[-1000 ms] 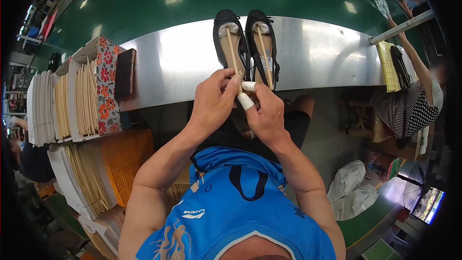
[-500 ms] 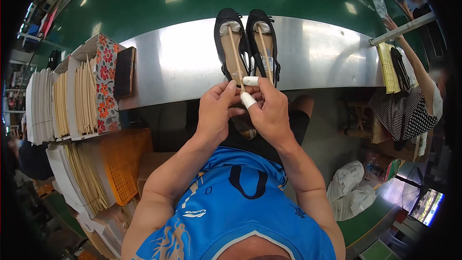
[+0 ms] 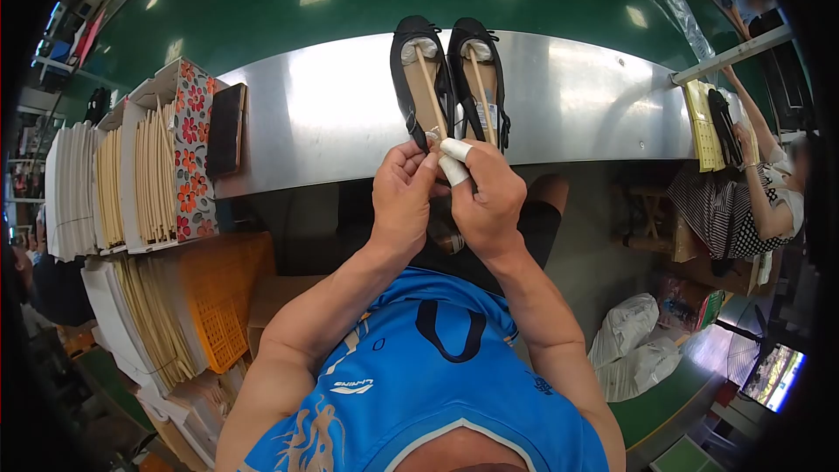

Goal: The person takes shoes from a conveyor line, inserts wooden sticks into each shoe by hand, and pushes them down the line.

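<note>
A pair of black flat shoes lies toes away on the metal shelf: the left shoe (image 3: 402, 79) and the right shoe (image 3: 495, 61). White padding fills both toes. One wooden stick (image 3: 429, 87) runs lengthwise through the left shoe, another wooden stick (image 3: 483, 92) through the right one. My left hand (image 3: 404, 190) is closed on the heel of the left shoe, fingertips at its back edge. My right hand (image 3: 486, 197), white covers on thumb and index finger, pinches the near end of the left shoe's stick. The fingers partly hide that heel.
A flowered box (image 3: 194, 144) of wooden sticks stands left, beside a dark phone-like slab (image 3: 227, 131). An orange crate (image 3: 218, 315) sits below. At right are yellow sheets (image 3: 703, 127), a metal bar (image 3: 734, 54) and a co-worker's arm (image 3: 762, 122). Green surface (image 3: 262, 0) lies beyond.
My left hand has moved slightly up and right, onto the shoe's heel. My right hand's fingers have shifted around the stick's end. The co-worker's hand has come down from the clear plastic bag.
</note>
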